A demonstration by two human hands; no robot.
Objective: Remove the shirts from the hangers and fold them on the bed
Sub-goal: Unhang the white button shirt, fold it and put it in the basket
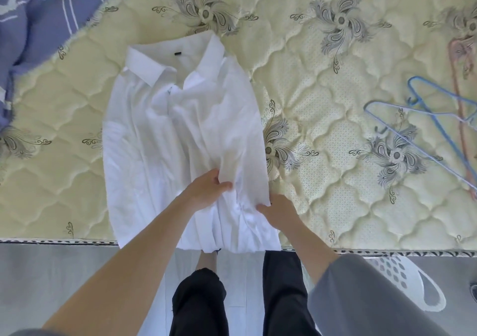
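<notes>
- Left hand reaches forward, fingers curled, pinching a fold of the white shirt.
- Right hand grips the shirt's lower right edge.
- Shirt lies collar-away at the bed's near edge.

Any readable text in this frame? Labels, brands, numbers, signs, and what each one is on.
No text can be read anywhere in this view.
Small black neck tag inside the collar of the white collared shirt: too small to tell whether it bears lettering.
Cream quilted mattress: grey floral ornaments only, no letters or numbers.
</notes>
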